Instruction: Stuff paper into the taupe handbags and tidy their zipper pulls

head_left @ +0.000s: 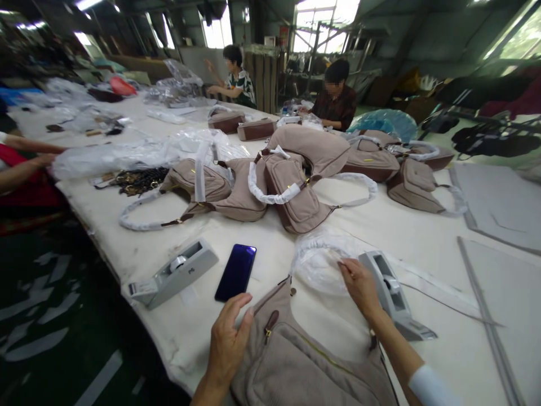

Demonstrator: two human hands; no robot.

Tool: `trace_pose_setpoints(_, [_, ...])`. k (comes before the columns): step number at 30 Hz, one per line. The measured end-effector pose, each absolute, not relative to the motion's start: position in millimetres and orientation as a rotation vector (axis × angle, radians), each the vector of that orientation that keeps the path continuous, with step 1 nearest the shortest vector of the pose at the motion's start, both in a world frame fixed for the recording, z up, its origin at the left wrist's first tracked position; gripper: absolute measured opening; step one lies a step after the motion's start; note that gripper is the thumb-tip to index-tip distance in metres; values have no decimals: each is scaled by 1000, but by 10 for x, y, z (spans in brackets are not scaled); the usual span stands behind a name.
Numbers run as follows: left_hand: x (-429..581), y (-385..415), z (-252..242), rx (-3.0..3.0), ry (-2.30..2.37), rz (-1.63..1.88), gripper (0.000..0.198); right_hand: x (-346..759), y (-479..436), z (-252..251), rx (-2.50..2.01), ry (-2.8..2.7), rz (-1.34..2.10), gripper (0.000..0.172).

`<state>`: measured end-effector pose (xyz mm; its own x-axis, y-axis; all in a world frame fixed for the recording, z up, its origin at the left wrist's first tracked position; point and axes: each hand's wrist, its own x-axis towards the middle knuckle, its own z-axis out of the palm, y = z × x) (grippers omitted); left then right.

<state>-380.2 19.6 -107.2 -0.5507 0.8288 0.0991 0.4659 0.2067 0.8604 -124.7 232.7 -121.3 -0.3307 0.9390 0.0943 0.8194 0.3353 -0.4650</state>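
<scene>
A taupe handbag (313, 361) with a zipper and a brown leather pull lies on the table in front of me. My left hand (228, 341) is beside its left upper edge, thumb and fingers apart; whether it touches the fabric is hard to tell. Clear plastic wrap (315, 262) covers the bag's strap, which loops away from me. At the right side of that loop, my right hand (359, 285) has its fingers pinched together at the plastic. A grey tape dispenser (395, 299) stands right behind this hand.
Left of the bag lie a dark phone (235, 273) and another tape dispenser (175, 273). Several taupe bags with wrapped straps (291, 192) are piled across the middle. Dark chains (141, 180) lie left. A person in red (25, 175) handles plastic sheeting; two people sit at the far side.
</scene>
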Motion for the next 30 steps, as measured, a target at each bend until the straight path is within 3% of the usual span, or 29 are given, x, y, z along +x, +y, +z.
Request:
trace_pose_setpoints(3, [-3673, 296, -929, 1112, 1937, 1378, 29, -1398, 1895, -848, -1442, -2187, 650, 36])
trace_pose_setpoints(5, [-3543, 363, -840, 990, 1670, 1418, 32, -1599, 1563, -643, -1200, -2168, 955, 40])
trace_pose_setpoints(10, [-3335, 339, -740, 573, 1329, 1549, 19, -2050, 1130, -485, -729, -2242, 1411, 29])
trace_pose_setpoints(17, [-3732, -114, -856, 373, 1431, 1476, 23, -2292, 1110, -787, -1196, -2727, 995, 30])
trace_pose_setpoints(20, [-3849, -268, -955, 387, 1516, 1396, 24, -2432, 948, -827, -1212, -2815, 883, 20])
trace_pose_setpoints(23, [-3886, -342, -1013, 367, 1527, 1344, 30, -2507, 830, -887, -1166, -2778, 928, 9])
trace_pose_setpoints(30, [-4006, -412, -981, 725, 1742, 1212, 28, -2391, 795, -1103, -900, -2478, 1187, 20])
